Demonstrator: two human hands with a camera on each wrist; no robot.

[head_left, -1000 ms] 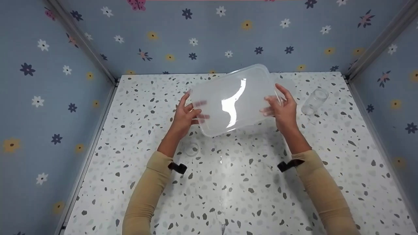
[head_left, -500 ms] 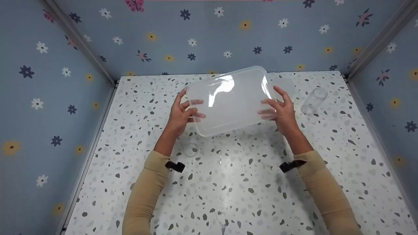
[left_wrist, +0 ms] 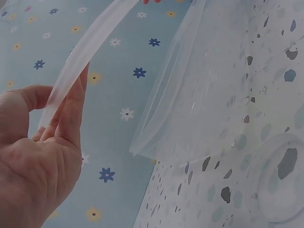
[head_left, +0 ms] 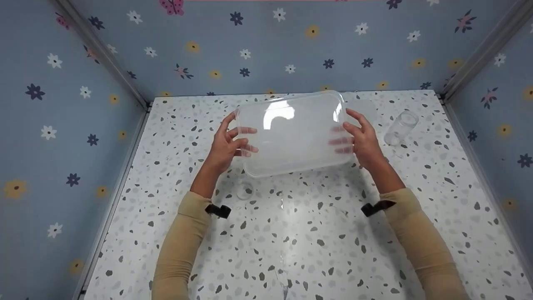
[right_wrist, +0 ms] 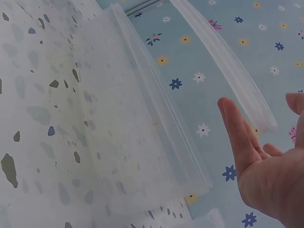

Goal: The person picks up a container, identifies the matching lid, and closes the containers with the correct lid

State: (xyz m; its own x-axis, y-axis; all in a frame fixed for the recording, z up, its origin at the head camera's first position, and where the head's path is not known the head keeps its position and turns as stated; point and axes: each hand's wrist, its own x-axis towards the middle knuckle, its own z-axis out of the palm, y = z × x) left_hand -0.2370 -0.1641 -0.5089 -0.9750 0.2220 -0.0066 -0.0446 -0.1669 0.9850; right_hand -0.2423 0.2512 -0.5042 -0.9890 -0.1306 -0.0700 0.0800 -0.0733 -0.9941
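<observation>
A translucent plastic lid (head_left: 295, 137) hangs raised and slightly tilted between the two hands. My left hand (head_left: 222, 146) pinches its left end, thumb on one face and fingers on the other, as the left wrist view shows. At the other end, my right hand (head_left: 364, 139) has straight fingers under the lid; in the right wrist view its thumb stands apart from the edge. Both wrist views show a translucent plastic box (left_wrist: 175, 90) beneath the lid on the speckled table; the lid mostly hides it in the head view.
A clear glass tumbler (head_left: 401, 128) lies to the right of the right hand. Close to the left forearm is a small round clear piece (head_left: 245, 191). Behind the right hand sits a pale round object (head_left: 364, 109), partly hidden. Flowered walls (head_left: 266, 46) enclose the table.
The lid has turned a little closer to level, and its far edge has come nearer. My left hand has shifted left and my right hand has turned slightly, its thumb now at the lid's edge.
</observation>
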